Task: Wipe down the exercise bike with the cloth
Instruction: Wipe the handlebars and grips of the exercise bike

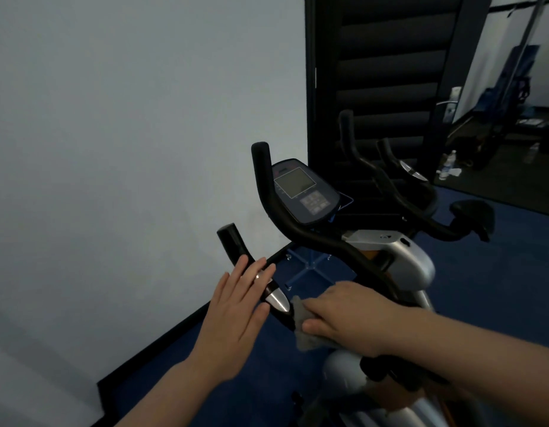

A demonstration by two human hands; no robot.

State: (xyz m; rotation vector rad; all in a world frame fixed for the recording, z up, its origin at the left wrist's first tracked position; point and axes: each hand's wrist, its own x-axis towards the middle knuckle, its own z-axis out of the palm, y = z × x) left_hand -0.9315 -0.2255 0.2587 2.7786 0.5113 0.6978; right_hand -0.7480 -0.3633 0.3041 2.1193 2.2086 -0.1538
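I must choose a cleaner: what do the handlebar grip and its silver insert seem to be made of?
Handlebar grip: probably matte black foam or rubber, showing no shine. Silver insert: looks like polished metal or chromed plastic, with bright glare. Cloth: soft grey fabric, crumpled.

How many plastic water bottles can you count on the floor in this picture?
2: one bottle stands on the dark floor beyond the bike at right; a fainter bottle stands further right. Others may be hidden among the clutter.

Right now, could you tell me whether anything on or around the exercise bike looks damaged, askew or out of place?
Nothing stands out. The exercise bike looks intact, its console dark. The right hand holds the grey cloth against the handlebar, and the left hand rests open on the grip.
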